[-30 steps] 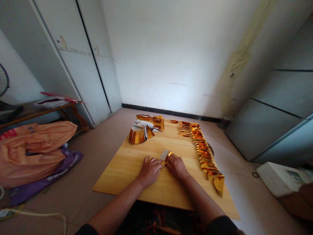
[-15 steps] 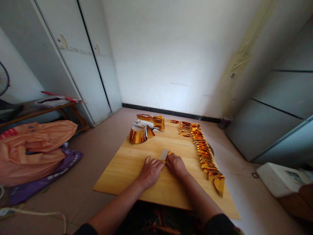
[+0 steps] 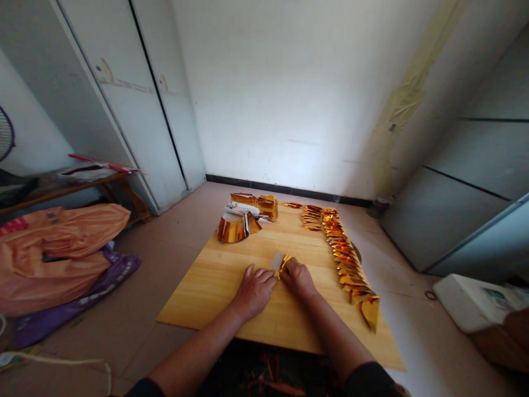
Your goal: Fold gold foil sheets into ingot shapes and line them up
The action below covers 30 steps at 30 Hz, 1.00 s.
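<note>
A small sheet of gold foil paper [image 3: 278, 261] lies on the wooden board, its pale backing facing up and a gold strip showing along its right side. My left hand [image 3: 255, 288] rests on the board with fingers stretched out and the thumb apart, fingertips on the sheet's lower edge. Curled over the gold right side is my right hand [image 3: 298, 277], its fingers closed on the paper and hiding part of it. Right of my hands runs a long row of folded gold foil pieces [image 3: 345, 259], overlapping one another.
The wooden board [image 3: 198, 298] sits low over a tiled floor. Loose gold foil sheets [image 3: 233, 229] and a white roll [image 3: 243, 209] lie at its far left. An orange bag [image 3: 61, 253] is on the floor at left; a white box [image 3: 475, 303] stands at right.
A little more gold shows between my hands on the foil paper. My left fingertips have shifted very slightly left; the row of folded pieces looks the same.
</note>
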Each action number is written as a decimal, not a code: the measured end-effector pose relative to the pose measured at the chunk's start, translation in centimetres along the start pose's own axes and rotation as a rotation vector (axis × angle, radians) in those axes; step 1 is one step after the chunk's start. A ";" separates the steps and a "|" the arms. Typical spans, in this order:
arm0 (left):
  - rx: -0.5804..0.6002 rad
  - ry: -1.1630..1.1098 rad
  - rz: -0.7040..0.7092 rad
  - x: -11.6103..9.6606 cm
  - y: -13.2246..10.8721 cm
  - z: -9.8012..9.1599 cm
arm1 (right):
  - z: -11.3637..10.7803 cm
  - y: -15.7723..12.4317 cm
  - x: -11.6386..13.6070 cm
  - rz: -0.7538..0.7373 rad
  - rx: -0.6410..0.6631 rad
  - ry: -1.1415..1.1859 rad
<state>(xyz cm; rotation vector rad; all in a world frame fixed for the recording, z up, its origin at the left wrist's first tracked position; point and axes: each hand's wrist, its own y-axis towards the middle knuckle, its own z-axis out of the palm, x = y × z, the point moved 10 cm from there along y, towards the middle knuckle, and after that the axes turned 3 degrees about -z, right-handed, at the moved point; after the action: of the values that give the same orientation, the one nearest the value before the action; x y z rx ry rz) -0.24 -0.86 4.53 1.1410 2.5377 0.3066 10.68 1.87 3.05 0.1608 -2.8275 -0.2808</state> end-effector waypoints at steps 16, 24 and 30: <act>0.084 0.079 -0.053 -0.4 0.7 -0.1 | 0.2 0.1 -1.8 0.060 -0.048 0.305; 0.040 0.059 -0.058 -0.6 0.8 -0.4 | 0.4 0.3 -1.8 0.072 -0.011 0.320; -0.031 0.061 -0.107 -0.5 2.0 -0.1 | -0.9 0.4 -1.2 -0.008 -0.022 0.114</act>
<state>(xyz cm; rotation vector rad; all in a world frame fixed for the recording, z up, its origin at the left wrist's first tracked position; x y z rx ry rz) 1.37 0.06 5.36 0.9953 2.6259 0.3574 12.11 2.22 3.66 0.1777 -2.7108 -0.2953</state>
